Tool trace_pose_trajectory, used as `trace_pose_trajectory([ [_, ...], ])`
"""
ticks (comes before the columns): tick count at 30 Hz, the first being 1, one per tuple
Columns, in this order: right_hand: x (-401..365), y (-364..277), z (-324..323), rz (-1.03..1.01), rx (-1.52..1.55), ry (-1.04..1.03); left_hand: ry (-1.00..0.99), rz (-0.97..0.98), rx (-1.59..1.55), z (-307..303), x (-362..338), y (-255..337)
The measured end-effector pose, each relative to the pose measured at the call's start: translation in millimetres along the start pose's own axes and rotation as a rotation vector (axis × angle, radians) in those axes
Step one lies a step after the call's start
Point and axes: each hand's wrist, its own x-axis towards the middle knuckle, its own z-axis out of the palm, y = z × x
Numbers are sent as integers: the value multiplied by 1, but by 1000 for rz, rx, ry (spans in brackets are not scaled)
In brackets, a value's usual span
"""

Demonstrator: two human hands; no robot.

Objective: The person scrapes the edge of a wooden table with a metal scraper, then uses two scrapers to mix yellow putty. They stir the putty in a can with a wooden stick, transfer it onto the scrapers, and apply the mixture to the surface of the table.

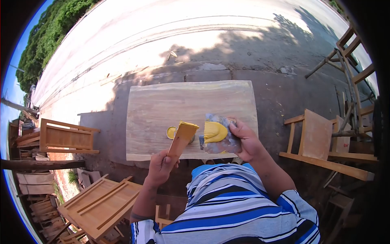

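My left hand (159, 168) is closed around a flat wooden paddle (178, 144) whose upper end is coated with yellow paste. In my right hand (246, 140) is a thin, paint-smeared square plate (227, 147), gripped at its right edge with the thumb on top. A thick mound of yellow paste (215, 132) lies on that plate. Both tools are held up over a pale wooden tabletop (195, 97), close to each other. A yellow-coated round lid (171, 132) sits on the tabletop left of the paddle. What looks like a small can is mostly hidden behind the paddle.
Unfinished wooden chair parts (315, 136) stand at the right, near a rough pole frame (347, 81). Wooden panels (103, 203) lie at lower left, with another framed panel (67, 137) above them. Past the tabletop is sunlit paved ground (142, 40) with tree shadows.
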Motion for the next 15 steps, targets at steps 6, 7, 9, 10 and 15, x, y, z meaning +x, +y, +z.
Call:
trace_pose_trajectory([
  [6, 0, -2, 8, 62, -28, -15, 41, 186, 292, 0, 12, -11],
  [7, 1, -2, 8, 57, -35, -8, 59, 195, 320, -3, 11, -16],
  [9, 1, -1, 8, 46, -46, 12, 89, 210, 375, -13, 7, -25],
  [10, 2, 0, 7, 36, -65, 16, 87, 208, 422, -17, 5, -31],
  [15, 9, 7, -2, 15, -114, 45, 45, 239, 772, -44, -2, -58],
])
